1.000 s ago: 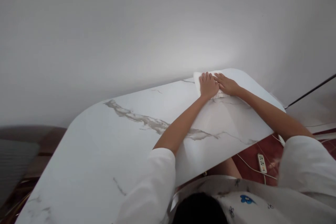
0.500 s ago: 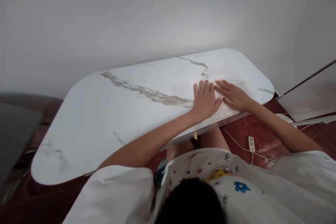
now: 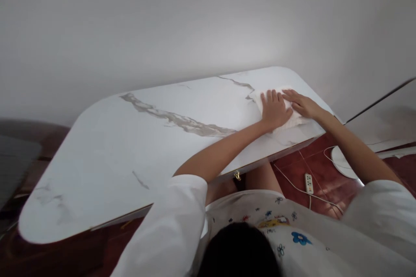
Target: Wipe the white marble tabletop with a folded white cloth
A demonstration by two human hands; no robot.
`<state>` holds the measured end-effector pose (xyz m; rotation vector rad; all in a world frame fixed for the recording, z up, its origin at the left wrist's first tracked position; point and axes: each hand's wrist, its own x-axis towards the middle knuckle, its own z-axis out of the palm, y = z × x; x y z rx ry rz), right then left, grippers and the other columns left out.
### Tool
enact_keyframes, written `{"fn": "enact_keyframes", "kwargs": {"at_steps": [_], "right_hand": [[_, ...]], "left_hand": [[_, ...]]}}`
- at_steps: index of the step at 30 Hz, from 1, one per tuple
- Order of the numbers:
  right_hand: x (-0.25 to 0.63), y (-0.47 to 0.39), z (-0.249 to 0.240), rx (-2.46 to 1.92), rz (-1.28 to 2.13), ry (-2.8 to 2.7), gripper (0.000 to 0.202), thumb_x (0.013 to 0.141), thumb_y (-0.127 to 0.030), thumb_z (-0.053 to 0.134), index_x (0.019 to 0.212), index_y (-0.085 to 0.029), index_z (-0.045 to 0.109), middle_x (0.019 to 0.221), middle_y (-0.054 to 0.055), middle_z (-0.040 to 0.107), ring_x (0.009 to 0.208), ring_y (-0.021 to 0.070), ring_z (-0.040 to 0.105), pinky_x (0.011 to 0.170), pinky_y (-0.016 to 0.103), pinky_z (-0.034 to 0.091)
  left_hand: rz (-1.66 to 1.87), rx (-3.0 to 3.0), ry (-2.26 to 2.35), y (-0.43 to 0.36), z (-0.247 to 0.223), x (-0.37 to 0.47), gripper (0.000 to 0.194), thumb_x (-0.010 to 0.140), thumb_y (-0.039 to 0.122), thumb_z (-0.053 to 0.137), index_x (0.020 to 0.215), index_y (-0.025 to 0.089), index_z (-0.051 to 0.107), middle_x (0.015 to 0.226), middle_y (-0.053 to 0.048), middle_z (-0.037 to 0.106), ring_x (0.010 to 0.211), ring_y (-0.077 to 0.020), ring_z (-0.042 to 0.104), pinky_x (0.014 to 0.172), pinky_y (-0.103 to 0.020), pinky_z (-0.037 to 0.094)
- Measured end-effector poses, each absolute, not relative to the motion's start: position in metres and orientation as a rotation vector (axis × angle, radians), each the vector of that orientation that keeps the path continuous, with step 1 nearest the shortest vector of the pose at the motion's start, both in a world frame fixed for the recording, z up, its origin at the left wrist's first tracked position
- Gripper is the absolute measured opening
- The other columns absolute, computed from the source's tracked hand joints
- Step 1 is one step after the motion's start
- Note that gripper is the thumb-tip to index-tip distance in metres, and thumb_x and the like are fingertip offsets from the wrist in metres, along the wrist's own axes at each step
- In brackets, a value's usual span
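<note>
A thin white cloth lies spread on the white marble-patterned tabletop, towards its right end. My left hand rests flat on the cloth, fingers stretched towards the wall. Just to its right, my right hand also lies flat on the cloth, fingers pointing left and its fingertips close to the left hand. Both palms face down, and part of the cloth is hidden beneath them.
Behind the table rises a plain wall. A small gold knob sticks out from the table's front. On the red tiled floor lies a white power strip with a cord, and a round white base stands farther right.
Both hands and the cloth have slid to the right and farther back across the tabletop, away from its front edge. The view has shifted slightly.
</note>
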<state>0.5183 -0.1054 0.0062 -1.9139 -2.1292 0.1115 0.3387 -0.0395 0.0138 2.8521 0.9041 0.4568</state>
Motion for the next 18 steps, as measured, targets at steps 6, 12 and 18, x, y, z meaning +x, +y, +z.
{"fn": "enact_keyframes", "kwargs": {"at_steps": [6, 12, 18], "right_hand": [[0.531, -0.004, -0.001, -1.949, 0.062, -2.144, 0.057, 0.099, -0.045, 0.021, 0.151, -0.027, 0.035, 0.160, -0.001, 0.028, 0.148, 0.0254, 0.021, 0.118, 0.052, 0.023], [0.533, 0.081, -0.004, -1.926, 0.006, -2.209, 0.057, 0.098, -0.037, 0.023, 0.152, -0.023, 0.033, 0.160, 0.005, 0.028, 0.147, 0.0280, 0.023, 0.114, 0.054, 0.026], [0.567, 0.101, -0.008, -1.925, -0.038, -2.190, 0.055, 0.097, -0.034, 0.025, 0.151, -0.026, 0.036, 0.158, 0.000, 0.032, 0.146, 0.0246, 0.027, 0.115, 0.048, 0.029]], "left_hand": [[0.464, 2.901, 0.987, 0.050, 0.009, 0.355, 0.062, 0.096, 0.042, 0.035, 0.145, 0.004, 0.039, 0.154, -0.021, 0.034, 0.144, -0.0350, 0.025, 0.118, -0.056, 0.012], [0.415, 2.906, 1.091, 0.122, 0.010, 0.355, 0.061, 0.096, 0.042, 0.032, 0.146, 0.007, 0.037, 0.154, -0.019, 0.035, 0.144, -0.0349, 0.025, 0.117, -0.055, 0.013], [0.492, 2.927, 1.047, 0.141, 0.008, 0.386, 0.062, 0.094, 0.040, 0.034, 0.143, 0.003, 0.040, 0.151, -0.022, 0.038, 0.142, -0.0367, 0.027, 0.117, -0.056, 0.012]]}}
